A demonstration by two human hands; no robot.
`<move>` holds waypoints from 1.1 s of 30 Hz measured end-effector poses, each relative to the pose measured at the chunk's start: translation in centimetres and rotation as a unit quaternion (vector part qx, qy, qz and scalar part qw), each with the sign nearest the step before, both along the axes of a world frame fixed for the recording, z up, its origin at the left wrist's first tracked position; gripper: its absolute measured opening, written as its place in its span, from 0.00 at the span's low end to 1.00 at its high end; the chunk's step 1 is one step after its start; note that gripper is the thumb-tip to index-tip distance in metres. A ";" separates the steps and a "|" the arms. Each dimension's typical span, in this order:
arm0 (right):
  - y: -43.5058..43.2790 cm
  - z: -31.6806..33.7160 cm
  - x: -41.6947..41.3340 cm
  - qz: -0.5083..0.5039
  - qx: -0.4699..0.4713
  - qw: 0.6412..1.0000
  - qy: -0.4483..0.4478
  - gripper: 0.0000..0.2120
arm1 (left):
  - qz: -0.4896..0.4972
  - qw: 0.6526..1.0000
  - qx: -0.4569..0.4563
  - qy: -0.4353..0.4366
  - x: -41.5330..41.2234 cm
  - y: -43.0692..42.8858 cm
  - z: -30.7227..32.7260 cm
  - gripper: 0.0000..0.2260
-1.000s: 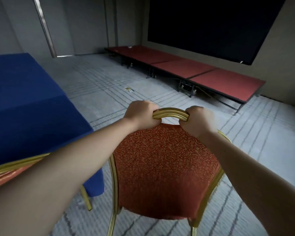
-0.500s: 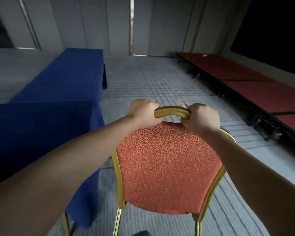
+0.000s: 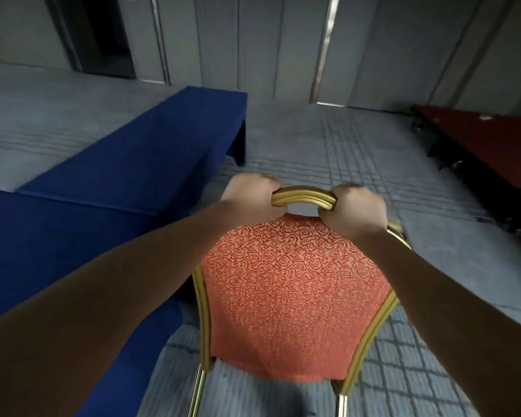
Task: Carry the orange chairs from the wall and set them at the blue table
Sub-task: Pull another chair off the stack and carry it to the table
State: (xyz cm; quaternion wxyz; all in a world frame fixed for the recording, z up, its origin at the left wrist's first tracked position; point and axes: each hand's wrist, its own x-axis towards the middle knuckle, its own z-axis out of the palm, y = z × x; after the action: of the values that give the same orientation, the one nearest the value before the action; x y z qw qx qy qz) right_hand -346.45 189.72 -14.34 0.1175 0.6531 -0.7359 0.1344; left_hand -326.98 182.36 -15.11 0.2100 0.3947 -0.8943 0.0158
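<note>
A steady, level grip was what this carry wanted: left hand (image 3: 248, 195) and right hand (image 3: 355, 210) were fists curled tight round the gold top rail (image 3: 303, 198), one at each end. The orange chair (image 3: 292, 296) was held just beside the blue table (image 3: 103, 191) (legs mostly hidden), so I'd have steered its feet off the cloth.

On my feed I log: grey carpet (image 3: 307, 139) with a darker grid of lines; grey panelled wall (image 3: 253, 40) at the back; a dark doorway (image 3: 103, 34) far left; a bright vertical strip (image 3: 325, 46) between panels; low red platform (image 3: 494, 142) on dark legs along the right.
</note>
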 end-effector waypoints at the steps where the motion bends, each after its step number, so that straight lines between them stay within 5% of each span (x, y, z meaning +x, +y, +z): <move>1: -2.9 -0.1 -1.4 0.019 -0.002 1.000 -0.006 0.08 | 0.013 1.000 -0.003 0.000 -1.1 -2.2 0.1 0.17; 5: -14.7 -0.2 -5.9 0.109 -0.014 0.994 0.003 0.09 | 0.097 0.995 -0.022 0.006 -4.8 -10.0 0.1 0.07; 21: -55.8 -2.5 -5.0 0.422 -0.042 0.905 -0.045 0.14 | 0.413 0.911 0.009 -0.004 -5.6 -38.6 -2.3 0.08; 33: -77.3 -5.2 6.8 0.667 -0.046 0.737 -0.101 0.20 | 0.604 0.796 -0.045 -0.001 0.0 -52.3 -4.6 0.10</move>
State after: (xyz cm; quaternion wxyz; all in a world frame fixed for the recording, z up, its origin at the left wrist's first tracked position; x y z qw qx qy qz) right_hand -339.63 112.44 -19.57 -0.0474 0.9530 -0.1119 0.2776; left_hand -327.00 130.10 -19.71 0.1749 0.8446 -0.4731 0.1798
